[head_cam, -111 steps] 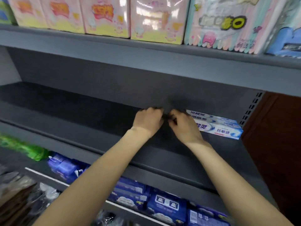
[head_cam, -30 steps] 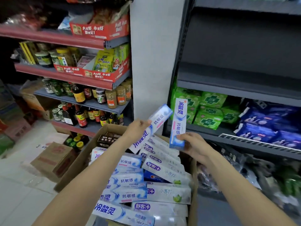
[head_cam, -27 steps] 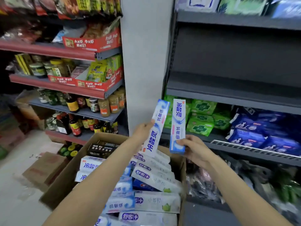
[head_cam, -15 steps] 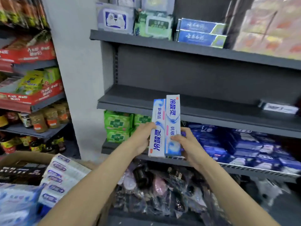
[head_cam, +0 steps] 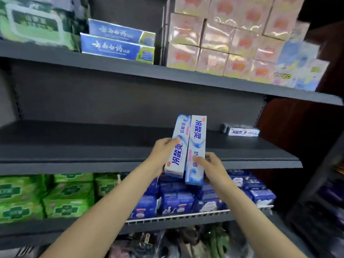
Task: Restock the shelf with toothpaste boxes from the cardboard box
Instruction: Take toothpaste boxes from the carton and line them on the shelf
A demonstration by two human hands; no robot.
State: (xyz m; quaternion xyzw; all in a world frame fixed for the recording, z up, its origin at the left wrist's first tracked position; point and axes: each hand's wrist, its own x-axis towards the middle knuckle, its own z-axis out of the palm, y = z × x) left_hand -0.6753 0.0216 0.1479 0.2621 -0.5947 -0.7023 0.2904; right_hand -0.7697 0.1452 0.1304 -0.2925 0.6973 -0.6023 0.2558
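At upper right you have stacked pink packs [head_cam: 223, 45]; lower left, green packs [head_cam: 46, 196]; bottom centre, blue packs [head_cam: 176, 200] behind a wire rail [head_cam: 186, 216].

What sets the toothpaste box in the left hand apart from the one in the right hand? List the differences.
The white-and-blue toothpaste box in the left hand tilts slightly rightward; the white-and-blue toothpaste box in the right hand stands nearly straight. The left hand grips its box mid-length, while the right hand holds its box near the lower end. The right box hangs lower. Both share the same blue lettering and sit side by side, touching.
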